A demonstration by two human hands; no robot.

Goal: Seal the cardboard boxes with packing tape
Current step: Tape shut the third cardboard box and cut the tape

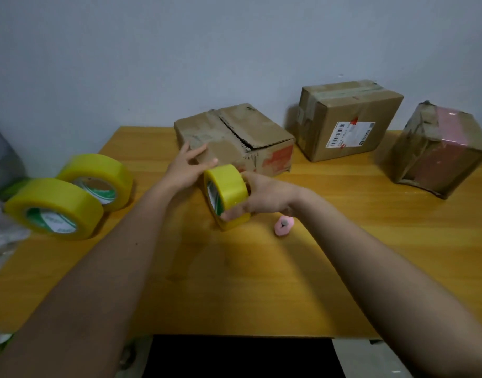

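Note:
My right hand [264, 196] grips a yellow roll of packing tape [226, 195], held upright above the wooden table [234, 282]. My left hand [186, 166] is at the roll's top left edge, fingers spread and fingertips touching the tape surface. Just behind the hands lies a worn cardboard box [234, 135] with a torn, open seam along its top. A second box [348, 118] with a shipping label stands further right near the wall. A third box [438, 148], wrapped in shiny tape with a pinkish top, stands at the far right.
Two more yellow tape rolls [54, 208] [98, 181] lie on the table's left side. A small pink cutter [283, 226] lies under my right wrist. Crumpled plastic bags [2, 236] sit at the left edge. A wall runs behind the table.

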